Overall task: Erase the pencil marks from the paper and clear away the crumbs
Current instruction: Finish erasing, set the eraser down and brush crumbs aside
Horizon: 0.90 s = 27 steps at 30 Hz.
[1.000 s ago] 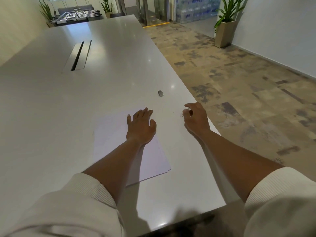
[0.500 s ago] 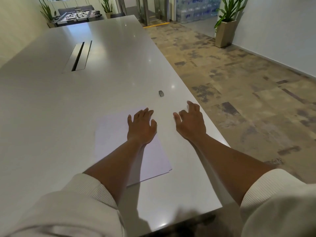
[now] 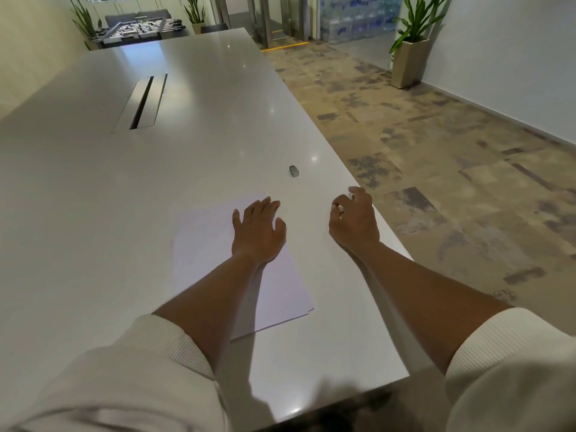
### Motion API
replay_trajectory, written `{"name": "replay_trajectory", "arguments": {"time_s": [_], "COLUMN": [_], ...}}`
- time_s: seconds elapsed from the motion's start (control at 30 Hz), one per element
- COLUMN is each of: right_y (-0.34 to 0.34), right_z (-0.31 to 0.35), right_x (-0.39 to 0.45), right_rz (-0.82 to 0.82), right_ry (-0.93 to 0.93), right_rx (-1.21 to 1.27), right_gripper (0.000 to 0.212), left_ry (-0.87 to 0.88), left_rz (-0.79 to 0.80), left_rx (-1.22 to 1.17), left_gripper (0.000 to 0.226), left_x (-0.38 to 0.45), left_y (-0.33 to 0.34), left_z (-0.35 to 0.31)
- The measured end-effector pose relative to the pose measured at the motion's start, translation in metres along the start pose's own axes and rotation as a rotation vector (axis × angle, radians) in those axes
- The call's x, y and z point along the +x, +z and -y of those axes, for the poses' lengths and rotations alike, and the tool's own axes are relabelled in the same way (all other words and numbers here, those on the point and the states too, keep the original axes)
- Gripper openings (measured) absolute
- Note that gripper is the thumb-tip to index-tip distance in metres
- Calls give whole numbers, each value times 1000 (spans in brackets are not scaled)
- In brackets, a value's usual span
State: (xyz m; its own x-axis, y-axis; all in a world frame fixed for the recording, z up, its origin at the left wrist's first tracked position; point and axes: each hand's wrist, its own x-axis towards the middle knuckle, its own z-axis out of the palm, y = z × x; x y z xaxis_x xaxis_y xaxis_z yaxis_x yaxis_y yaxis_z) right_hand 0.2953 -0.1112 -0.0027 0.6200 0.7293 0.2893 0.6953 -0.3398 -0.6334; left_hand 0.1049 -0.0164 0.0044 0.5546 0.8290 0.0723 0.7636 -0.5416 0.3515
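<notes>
Your left hand [image 3: 257, 232] lies flat with fingers spread on the white paper [image 3: 205, 244], likely pinning it to the table [image 3: 93, 213]. Your right hand [image 3: 353, 219] hovers near the table's edge, fingers loosely curled, holding nothing visible, perhaps sweeping crumbs off. The small grey eraser [image 3: 294, 170] sits beyond, untouched.

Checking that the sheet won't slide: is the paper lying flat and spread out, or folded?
Spread flat. The paper lies unfolded on the table, with the left hand resting open on its far right part.
</notes>
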Motion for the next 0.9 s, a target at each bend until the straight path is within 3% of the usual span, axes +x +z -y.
{"name": "replay_trajectory", "arguments": {"time_s": [0.1,0.23,0.43,0.6,0.77,0.9], "right_y": [-10,-22,-20,-11,-12,-11], "right_z": [1,-5,-3,-4,-4,-8], "right_x": [6,14,12,17,21,21], "right_rz": [-29,-20,34,-26,-28,54], "right_ry": [106,152,166,138,157,90], "right_rx": [194,231,172,126,172,173], "right_gripper": [15,9,44,14,22,44], "left_ry": [1,0,3,10,11,8], "left_rz": [-4,1,-9,-15,-14,-15], "left_rx": [0,13,15,9,-4,1], "left_gripper": [51,51,51,50,50,50], "left_x": [0,1,1,-1,-1,0], "left_y": [0,1,2,1,1,1], "left_z": [0,0,1,1,0,1]}}
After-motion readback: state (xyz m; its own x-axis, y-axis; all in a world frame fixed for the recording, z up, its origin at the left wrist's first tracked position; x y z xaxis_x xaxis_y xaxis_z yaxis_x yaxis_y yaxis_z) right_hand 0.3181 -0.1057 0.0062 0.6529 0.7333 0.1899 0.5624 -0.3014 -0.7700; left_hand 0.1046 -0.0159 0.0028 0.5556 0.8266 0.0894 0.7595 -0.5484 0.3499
